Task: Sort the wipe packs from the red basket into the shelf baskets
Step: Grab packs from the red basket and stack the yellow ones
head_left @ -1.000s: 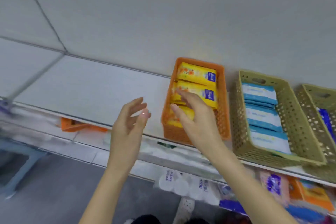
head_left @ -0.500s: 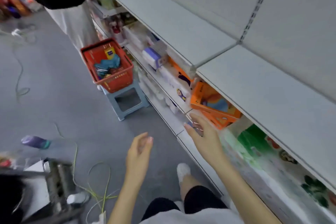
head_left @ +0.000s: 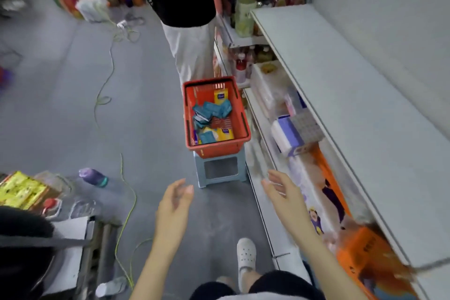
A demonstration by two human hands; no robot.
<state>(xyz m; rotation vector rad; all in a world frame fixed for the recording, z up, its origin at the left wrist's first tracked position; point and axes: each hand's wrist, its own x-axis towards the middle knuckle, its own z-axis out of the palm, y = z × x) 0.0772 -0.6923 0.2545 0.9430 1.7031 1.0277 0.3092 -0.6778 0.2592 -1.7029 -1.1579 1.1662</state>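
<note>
Grey floor (head_left: 60, 109); red basket (head_left: 216, 150), wipe packs (head_left: 212, 110) blurred.

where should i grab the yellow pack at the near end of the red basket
Probably from straight above, fingers on its far edge: the yellow pack lies face up in the near right corner of the red basket, with walls close on two sides and a teal pack at its left.

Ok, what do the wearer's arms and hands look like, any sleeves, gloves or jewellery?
Bare to the frame's edge: no sleeves, gloves, watch or bracelets show. The left hand and right hand show no rings, though motion blur softens them.
</note>
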